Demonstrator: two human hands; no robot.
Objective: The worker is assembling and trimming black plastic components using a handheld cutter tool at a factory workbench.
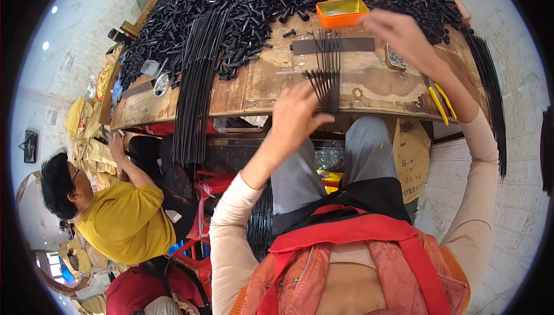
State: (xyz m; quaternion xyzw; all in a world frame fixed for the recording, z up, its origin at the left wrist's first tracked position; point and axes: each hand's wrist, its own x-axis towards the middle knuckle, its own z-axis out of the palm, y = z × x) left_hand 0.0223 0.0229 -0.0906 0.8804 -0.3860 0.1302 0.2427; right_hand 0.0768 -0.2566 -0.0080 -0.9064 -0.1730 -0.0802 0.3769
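Worn tabletop boards (378,92) span the upper frame, where thin black rods (329,81) fan across a dark strip (360,45) near upper centre. The left hand (292,117), thumb spread, is at their lower part; the right hand (401,35) blurs beside an orange tray (341,21). Whether either grips anything, I cannot tell. Steadying the rods low, untangled, seems best.
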